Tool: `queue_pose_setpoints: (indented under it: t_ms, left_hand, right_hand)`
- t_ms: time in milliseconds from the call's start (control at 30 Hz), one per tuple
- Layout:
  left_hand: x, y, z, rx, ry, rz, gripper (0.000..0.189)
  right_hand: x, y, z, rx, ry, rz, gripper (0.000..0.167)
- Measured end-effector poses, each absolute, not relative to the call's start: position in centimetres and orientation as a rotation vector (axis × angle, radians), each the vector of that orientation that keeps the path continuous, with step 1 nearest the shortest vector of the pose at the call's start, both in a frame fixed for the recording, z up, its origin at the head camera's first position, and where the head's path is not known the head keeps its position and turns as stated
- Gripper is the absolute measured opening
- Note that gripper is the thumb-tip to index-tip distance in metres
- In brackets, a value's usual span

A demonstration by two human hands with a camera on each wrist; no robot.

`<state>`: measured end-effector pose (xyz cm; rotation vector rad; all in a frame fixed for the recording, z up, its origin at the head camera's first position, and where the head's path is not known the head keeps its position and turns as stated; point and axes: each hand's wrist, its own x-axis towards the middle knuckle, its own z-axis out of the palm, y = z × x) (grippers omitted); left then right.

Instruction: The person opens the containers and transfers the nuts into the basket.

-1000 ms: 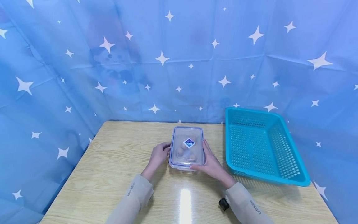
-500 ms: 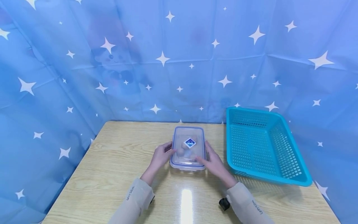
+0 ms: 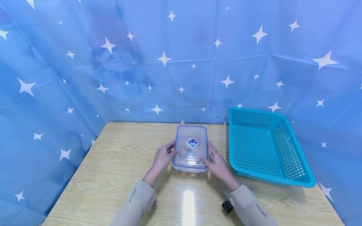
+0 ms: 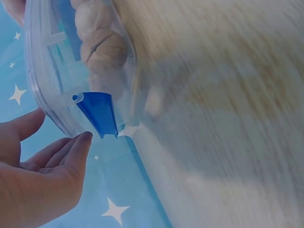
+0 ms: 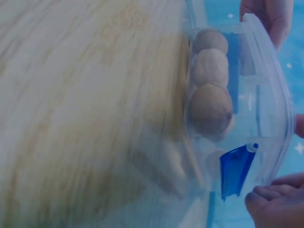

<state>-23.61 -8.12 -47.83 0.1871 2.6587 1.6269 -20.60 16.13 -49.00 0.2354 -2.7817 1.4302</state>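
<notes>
Since half a second ago, the far edge of the lid (image 3: 190, 149) has risen slightly in the head view, its near edge barely shifting. Its long axis running twelve to six, the clear box (image 3: 186, 156) sits on the counter (image 3: 118, 157), equally near both hands: two-to-three o'clock from the left hand (image 3: 164, 155), nine-to-ten from the right hand (image 3: 217, 161). Beyond the latter, at three o'clock, stands a teal basket (image 3: 255, 152).

In the left wrist view, bent fingers and thumb pinch the lid's rim beside an unfastened blue clasp (image 4: 100, 114); round brown things (image 4: 105, 49) lie inside.

In the right wrist view, fingers and thumb likewise hold the opposite rim; whether the lid is free cannot be told.
</notes>
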Motion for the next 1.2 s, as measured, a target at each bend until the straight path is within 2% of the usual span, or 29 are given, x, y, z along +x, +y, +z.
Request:
queue_pose_setpoints:
  t_ms: [333,700,900,1200]
  left_hand:
    - [-23.2,-8.2,-46.5,0.183,2.661,1.704,0.052]
    - [-22.8,-8.5,-45.1,0.216,2.814,1.733,0.041]
    - [-22.8,-8.5,-44.3,0.19,2.852,1.799,0.041]
    - [-23.0,-8.3,-42.9,0.285,2.901,1.94,0.044]
  right_hand:
    - [-20.1,15.9,-47.6,0.214,-2.687,1.419,0.074]
    - [-19.5,15.9,-46.0,0.258,-2.48,1.466,0.056]
    - [-19.6,15.8,-45.2,0.25,-2.439,1.482,0.055]
    - [-19.5,15.4,-43.4,0.25,-2.361,1.502,0.052]
